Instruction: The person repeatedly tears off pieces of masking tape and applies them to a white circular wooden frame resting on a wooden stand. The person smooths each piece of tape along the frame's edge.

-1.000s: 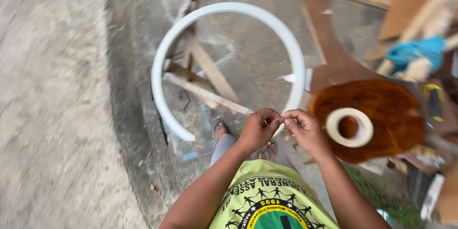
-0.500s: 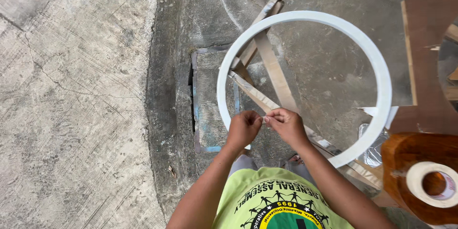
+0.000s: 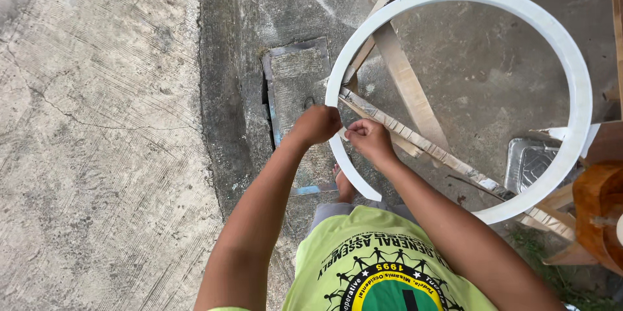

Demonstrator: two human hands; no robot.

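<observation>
A large white ring (image 3: 571, 77), flat-banded and smooth, is seen lying over crossed wooden slats (image 3: 405, 84) above the concrete floor (image 3: 97, 123). The ring is not closed: a loose end curves down and stops just below the hands. The left hand (image 3: 317, 124) and the right hand (image 3: 370, 139) are set side by side on the ring's near-left edge, almost touching each other. The fingers of both hands are curled together and pinched on the white band. A rectangular metal plate (image 3: 295, 74) is set in the floor just beyond the left fingers. A foil tray (image 3: 529, 162) is seen well to the right of the right fingers, inside the ring's lower arc.
</observation>
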